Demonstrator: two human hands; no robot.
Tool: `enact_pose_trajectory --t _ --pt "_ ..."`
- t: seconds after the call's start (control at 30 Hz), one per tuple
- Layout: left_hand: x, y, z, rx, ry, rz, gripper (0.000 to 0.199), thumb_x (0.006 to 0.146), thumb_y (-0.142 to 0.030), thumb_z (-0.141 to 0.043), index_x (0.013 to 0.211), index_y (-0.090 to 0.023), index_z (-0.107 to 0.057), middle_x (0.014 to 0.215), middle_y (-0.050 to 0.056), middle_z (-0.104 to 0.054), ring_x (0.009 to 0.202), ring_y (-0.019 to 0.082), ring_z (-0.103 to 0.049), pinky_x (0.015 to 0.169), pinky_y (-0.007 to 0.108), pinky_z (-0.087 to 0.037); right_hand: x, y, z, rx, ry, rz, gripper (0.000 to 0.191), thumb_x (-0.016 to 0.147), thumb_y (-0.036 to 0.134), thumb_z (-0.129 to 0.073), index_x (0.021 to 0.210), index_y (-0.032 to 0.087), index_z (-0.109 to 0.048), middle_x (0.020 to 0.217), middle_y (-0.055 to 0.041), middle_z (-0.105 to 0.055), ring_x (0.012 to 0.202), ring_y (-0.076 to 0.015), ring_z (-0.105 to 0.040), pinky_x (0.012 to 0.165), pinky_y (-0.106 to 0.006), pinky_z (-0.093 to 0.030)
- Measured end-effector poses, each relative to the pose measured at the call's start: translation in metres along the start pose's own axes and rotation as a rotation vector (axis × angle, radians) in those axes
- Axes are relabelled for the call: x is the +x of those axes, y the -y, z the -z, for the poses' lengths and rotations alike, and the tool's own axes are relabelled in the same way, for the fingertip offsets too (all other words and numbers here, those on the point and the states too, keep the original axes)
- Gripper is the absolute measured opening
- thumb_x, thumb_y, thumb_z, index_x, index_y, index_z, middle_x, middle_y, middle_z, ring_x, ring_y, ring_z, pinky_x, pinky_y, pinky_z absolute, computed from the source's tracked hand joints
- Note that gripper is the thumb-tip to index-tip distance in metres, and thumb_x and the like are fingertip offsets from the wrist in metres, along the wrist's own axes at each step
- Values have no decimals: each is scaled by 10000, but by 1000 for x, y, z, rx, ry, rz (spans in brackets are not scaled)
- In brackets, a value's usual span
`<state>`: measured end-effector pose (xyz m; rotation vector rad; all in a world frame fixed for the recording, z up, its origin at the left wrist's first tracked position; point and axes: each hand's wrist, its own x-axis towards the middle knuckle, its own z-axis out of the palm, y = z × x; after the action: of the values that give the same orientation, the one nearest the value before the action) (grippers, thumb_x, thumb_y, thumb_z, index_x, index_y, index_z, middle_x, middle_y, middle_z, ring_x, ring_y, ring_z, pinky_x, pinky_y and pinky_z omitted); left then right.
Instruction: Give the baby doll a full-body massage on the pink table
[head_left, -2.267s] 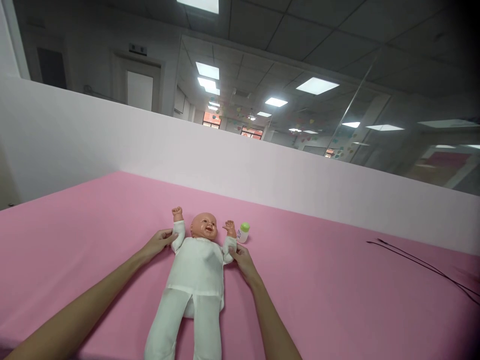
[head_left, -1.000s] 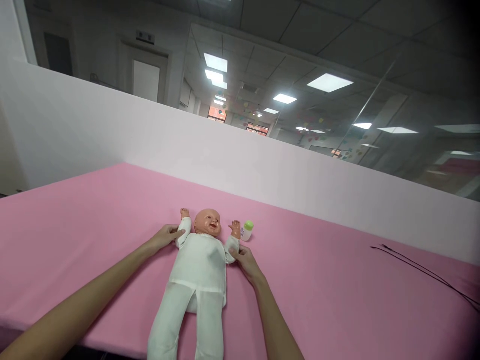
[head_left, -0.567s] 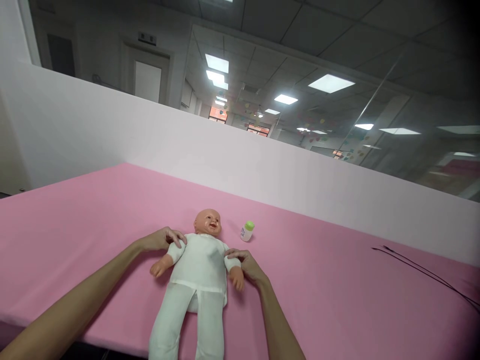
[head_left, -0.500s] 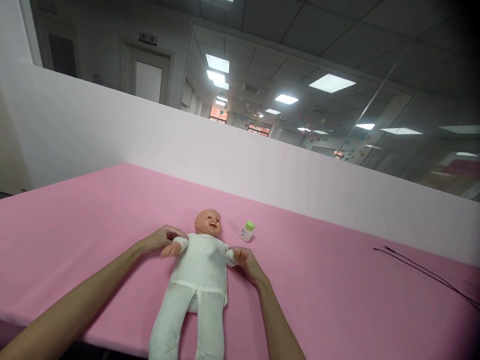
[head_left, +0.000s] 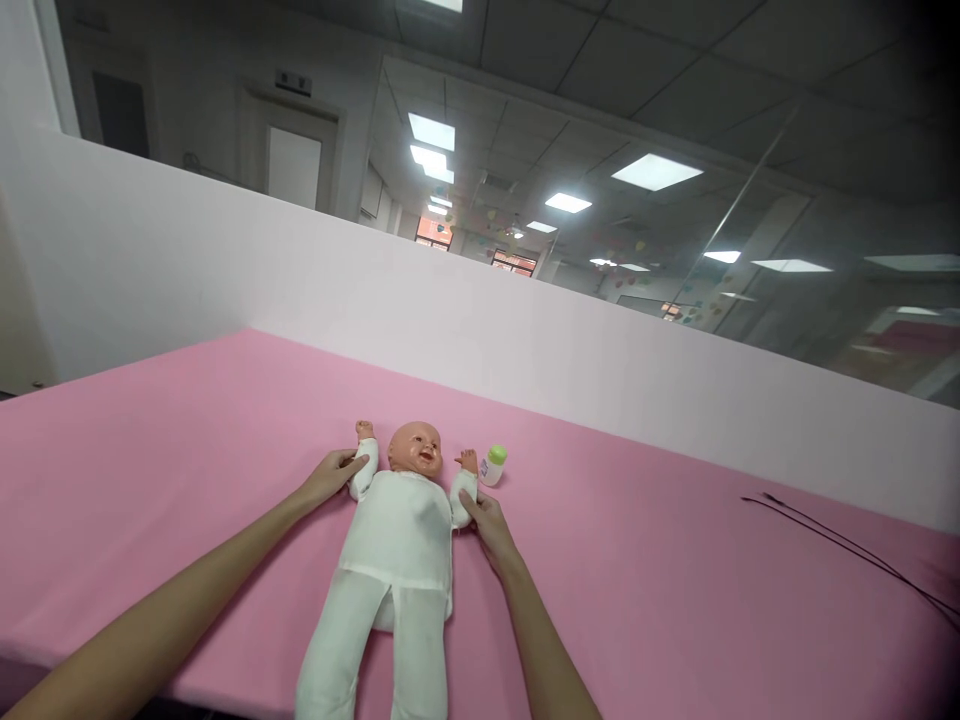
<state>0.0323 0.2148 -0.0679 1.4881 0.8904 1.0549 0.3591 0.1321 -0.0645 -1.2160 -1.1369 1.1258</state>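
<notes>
I'm lying a baby doll [head_left: 401, 540] flat on its back on the pink table [head_left: 637, 590], right in the middle in front of me. Its head is pointing away to 12 o'clock & its legs are coming back toward me at 6 o'clock. It's wearing a white suit, w/ a bare head & a smiling face.

My left hand [head_left: 330, 478] is reaching in from 8 o'clock. Its fingers are closing around the doll's arm on that side, on the white sleeve just below the little fist. That arm is sticking up beside the head, fist at about 11 o'clock from the chest.

My right hand [head_left: 484, 525] is coming in from 5 o'clock. It's pinching the doll's other sleeve near the wrist, thumb & fingers narrow on the cloth. That arm is bent up too, w/ the tiny hand open at about 1 o'clock from the chest.

So both my hands are holding the doll, one arm each, & both doll arms are raised by the head. The legs are lying loose & a bit apart; the feet are running off the bottom edge, so I can't see them.

A small baby bottle [head_left: 492, 465] w/ a green cap is sitting just beside the doll's open hand, at 2 o'clock from the chest. I can't tell if they're touching.

A thin black cable [head_left: 847, 545] is lying well apart on the table, far off at 3 o'clock. A pale wall panel [head_left: 225, 270] is standing along the far edge of the table.
</notes>
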Motion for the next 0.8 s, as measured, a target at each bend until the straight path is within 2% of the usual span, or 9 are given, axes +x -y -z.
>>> enact_pose_trajectory --t 0.13,0.23,0.37,0.47,0.57,0.6,0.67,0.73,0.8 --pt "-4 0 6 -126 80 -82 468 852 -621 -747 832 -171 -620 694 -36 -511 606 118 -426 570 240 -328 -6 4 7 73 87 26 453 609 460 -973 924 180 -807 957 -66 -783 857 -231 -687 812 -344 -525" --pt "-8 -3 17 -203 232 -59 347 811 -479 -818 867 -168 -675 743 -9 -588 663 135 -506 632 249 -395 -11 6 8 67 114 62 344 557 368 -974 817 199 -825 1070 -88 -777 1018 -274 -694 930 -392 -528" --pt "-18 -10 27 -152 414 -56 229 659 -278 -869 834 -166 -771 1037 101 -708 989 261 -651 819 329 -514 -16 6 7 -38 232 83 204 565 308 -928 691 196 -813 1132 -131 -769 1134 -317 -680 1010 -443 -512" --pt "-28 -13 29 -104 437 -81 115 604 -193 -834 703 -192 -778 1166 116 -707 1171 333 -634 895 383 -548 -22 6 4 -55 172 94 252 542 305 -933 742 199 -823 1136 -128 -780 1158 -331 -679 1043 -469 -505" --pt "-35 -13 30 -80 331 -90 154 638 -222 -838 789 -204 -811 1167 111 -736 1165 344 -660 948 402 -550 -31 6 0 -46 79 111 365 545 339 -946 863 205 -831 1125 -118 -793 1124 -320 -695 1054 -481 -506" --pt "-36 -14 32 -75 284 -92 233 663 -264 -852 885 -200 -823 1172 117 -746 1153 348 -671 968 413 -547 -35 7 0 -46 63 118 408 558 354 -947 920 206 -830 1129 -115 -794 1114 -314 -699 1053 -481 -509" --pt "-39 -14 37 -124 147 -87 524 655 -339 -901 1144 -194 -783 1197 129 -750 1132 355 -689 982 436 -555 -42 10 4 -39 16 130 499 569 379 -952 1015 203 -816 1134 -109 -793 1105 -310 -703 1034 -472 -525" --pt "-40 -14 43 -208 -30 -68 885 634 -385 -928 1437 -205 -600 1303 143 -703 1159 341 -681 966 432 -574 -49 13 11 -9 -84 143 593 520 381 -978 1049 191 -791 1102 -101 -791 1066 -309 -713 975 -449 -560" --pt "-43 -11 51 -261 -233 -29 1136 651 -412 -908 1617 -233 -339 1417 152 -615 1187 303 -668 946 394 -584 -54 15 22 24 -224 160 643 491 402 -989 1051 186 -758 975 -75 -782 931 -282 -726 847 -408 -597"
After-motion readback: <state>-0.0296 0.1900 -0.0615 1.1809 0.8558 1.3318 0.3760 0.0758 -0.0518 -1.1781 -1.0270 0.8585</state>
